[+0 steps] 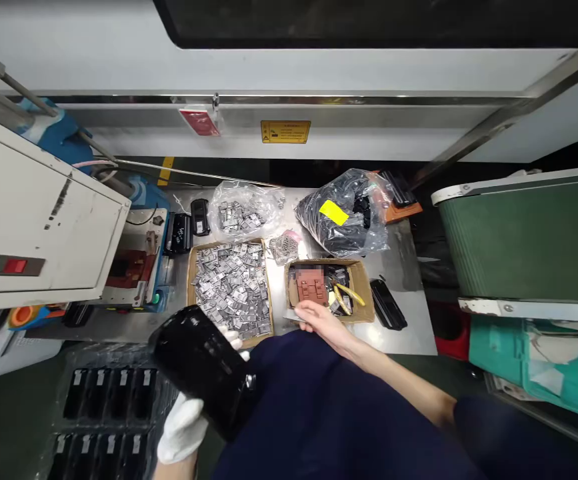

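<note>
My left hand (185, 427), in a white glove, is wrapped round a glossy black plastic housing (201, 363), held tilted in front of my body at the table's near edge. My bare right hand (319, 319) pinches a small thin grey piece (293, 315) whose kind I cannot make out. That hand is at the near edge of a small cardboard box (363, 290). Inside this box are a brown-red block (311, 287), yellow-handled pliers (349, 293) and dark parts. To its left, a larger cardboard box (193, 267) holds many small metal clips (231, 287).
Clear bags of metal parts (243, 213) and black parts (341, 220) lie at the back. Another black housing (387, 303) rests to the right. A machine (139, 267) stands left, above trays of black housings (111, 393). A green conveyor belt (529, 240) runs at right.
</note>
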### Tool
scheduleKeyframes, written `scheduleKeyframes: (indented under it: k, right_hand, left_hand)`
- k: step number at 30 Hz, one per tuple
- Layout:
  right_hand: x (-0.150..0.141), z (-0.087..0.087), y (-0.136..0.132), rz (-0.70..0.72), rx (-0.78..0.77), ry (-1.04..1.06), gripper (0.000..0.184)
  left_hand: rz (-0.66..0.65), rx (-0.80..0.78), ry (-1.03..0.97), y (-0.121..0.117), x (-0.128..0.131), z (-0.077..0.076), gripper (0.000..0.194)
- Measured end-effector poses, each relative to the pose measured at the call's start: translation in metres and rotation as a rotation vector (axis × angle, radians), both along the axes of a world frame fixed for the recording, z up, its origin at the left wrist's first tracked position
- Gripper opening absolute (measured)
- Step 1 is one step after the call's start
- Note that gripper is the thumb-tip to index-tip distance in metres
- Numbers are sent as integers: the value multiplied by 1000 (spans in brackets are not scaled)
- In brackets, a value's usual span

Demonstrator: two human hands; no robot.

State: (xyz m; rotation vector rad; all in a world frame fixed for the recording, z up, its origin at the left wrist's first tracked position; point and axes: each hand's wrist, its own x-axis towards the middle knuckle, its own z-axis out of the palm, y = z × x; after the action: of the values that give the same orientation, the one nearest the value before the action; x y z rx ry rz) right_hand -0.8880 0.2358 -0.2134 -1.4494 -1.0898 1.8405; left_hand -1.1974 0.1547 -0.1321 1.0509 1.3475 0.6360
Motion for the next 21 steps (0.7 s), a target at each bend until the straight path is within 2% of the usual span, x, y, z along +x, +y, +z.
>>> scheduleKeyframes:
  k: [1, 3, 4, 5, 6, 7, 10, 11, 13, 15, 17, 19, 21]
  right_hand:
    - [18, 8, -14, -21, -28, 20, 46]
    - [51, 29, -36, -34, -64, 54, 53]
    - [65, 41, -44, -25, -59, 68, 56]
    - [79, 54, -50, -20, -26, 70, 57]
    - [91, 69, -55, -26, 37, 58, 54]
    - [102, 84, -60, -43, 133, 31, 48]
    - [123, 128, -69, -64, 587, -78, 31]
    - [126, 140, -70, -25, 745, -95, 28]
    - [129, 158, -70, 70, 990, -108, 24]
    - [129, 166, -68, 93, 1096, -149, 22]
    - [130, 166, -65, 58, 1118, -226, 23]
    - [133, 162, -63, 52, 1110, -280, 26]
    - [137, 158, -62, 71, 1089, -306, 27]
  left_hand:
    - [-10, -18, -43, 2, 7, -2, 63]
    - [-105, -24, -29, 12, 27, 4, 65]
    - [-139, 13, 68, 20, 41, 11, 68]
    - [-240, 1, 222, 27, 55, 20, 67]
    - [-332, 101, 350, 35, 70, 30, 71]
    - [-385, 235, 406, 42, 85, 41, 74]
    - [-541, 538, 469, 53, 119, 70, 42]
    - [-591, 627, 494, 53, 127, 76, 34]
    - [-664, 770, 572, 51, 136, 86, 35]
    - [-689, 837, 643, 45, 141, 91, 47]
    - [-686, 860, 673, 38, 144, 93, 56]
    - [-690, 828, 675, 32, 147, 94, 58]
    - [-705, 727, 675, 27, 149, 93, 55]
